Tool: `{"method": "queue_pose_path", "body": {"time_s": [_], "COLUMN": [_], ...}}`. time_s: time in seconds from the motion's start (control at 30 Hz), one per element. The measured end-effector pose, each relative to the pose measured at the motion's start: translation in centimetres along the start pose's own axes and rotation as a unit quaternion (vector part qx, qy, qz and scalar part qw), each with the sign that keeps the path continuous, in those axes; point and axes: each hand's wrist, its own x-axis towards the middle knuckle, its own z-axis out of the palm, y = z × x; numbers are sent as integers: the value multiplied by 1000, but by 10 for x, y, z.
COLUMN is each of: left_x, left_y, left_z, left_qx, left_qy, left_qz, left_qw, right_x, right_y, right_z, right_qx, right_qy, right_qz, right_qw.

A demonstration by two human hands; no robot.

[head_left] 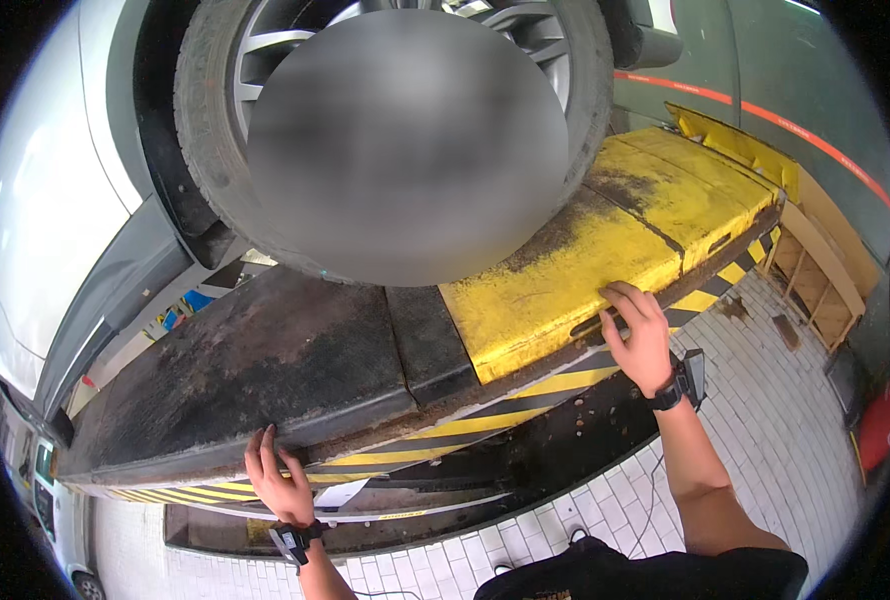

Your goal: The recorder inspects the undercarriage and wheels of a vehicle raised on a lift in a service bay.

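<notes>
My left hand [280,485] rests at the near edge of a black, worn platform surface [255,365], its fingers stretched out and holding nothing. My right hand [637,335] touches the near edge of a yellow platform section [565,285], fingers bent over the rim beside a dark slot [590,324]. Its thumb and fingers are apart, and no object shows between them. A car tyre [205,150] with a grey spoked rim stands on the platform ahead of both hands. The middle of the wheel is blurred out.
Yellow-and-black striped edging [445,430] runs along the platform's side. A white car body [45,200] fills the left. A raised yellow flap [735,145] ends the platform at far right, near wooden panels [815,260] and a red object [883,420]. Pale tiles [745,480] cover the floor.
</notes>
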Motion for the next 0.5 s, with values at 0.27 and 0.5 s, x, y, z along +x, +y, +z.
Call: {"method": "queue_pose_path", "body": {"time_s": [0.27, 0.5], "left_x": [0, -2], "left_y": [0, 2], "left_z": [0, -3], "left_qx": [-12, -10], "left_qy": [-19, -26], "left_qz": [-17, -25], "left_qw": [1000, 999], "right_x": [10, 11], "right_y": [4, -1], "right_z": [4, 6], "right_qx": [-59, -71], "right_qy": [-2, 7], "right_qz": [-27, -29], "right_qw": [998, 997]}}
